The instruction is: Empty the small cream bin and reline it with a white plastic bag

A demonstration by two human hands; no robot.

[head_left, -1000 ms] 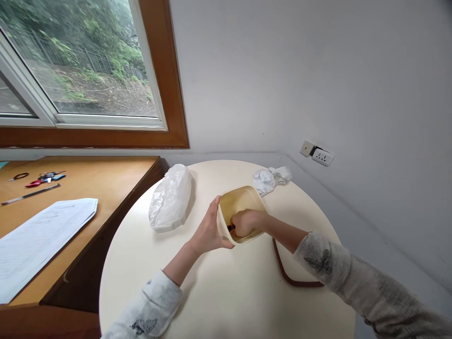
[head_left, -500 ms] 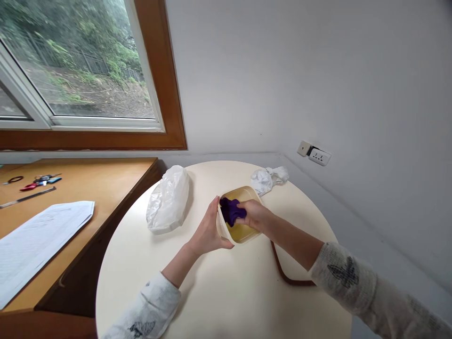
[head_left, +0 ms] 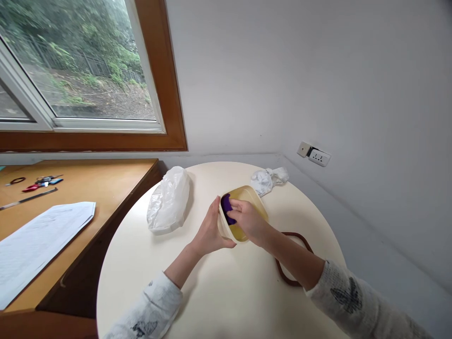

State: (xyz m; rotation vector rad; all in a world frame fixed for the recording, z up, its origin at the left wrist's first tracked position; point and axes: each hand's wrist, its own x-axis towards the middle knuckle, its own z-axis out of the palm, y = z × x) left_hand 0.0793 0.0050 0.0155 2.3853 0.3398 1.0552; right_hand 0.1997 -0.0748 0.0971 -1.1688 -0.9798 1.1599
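My left hand (head_left: 209, 231) grips the left side of a pale yellow plastic container (head_left: 259, 207), thumb below and fingers above, holding it tilted over the round table. Inside, against the container's left wall, lies a dark purple cloth (head_left: 227, 210). My right hand (head_left: 247, 219) reaches into the container from the right, with its fingers closed on the cloth's edge. Under my right forearm, a brown-rimmed lid (head_left: 282, 273) rests on the table, partly hidden by the arm.
On the round white table (head_left: 226, 301) lie a translucent plastic bag (head_left: 168, 200) at left and a crumpled white bag (head_left: 264, 181) at back right. A wooden desk (head_left: 116, 176) at left holds papers (head_left: 45, 240), a pen (head_left: 28, 198) and keys (head_left: 44, 181). Wall sockets (head_left: 319, 157) are at right.
The purple cloth now sits closer against the container's left wall and shows less. My right hand has moved slightly left and deeper in. More of the brown-rimmed lid shows.
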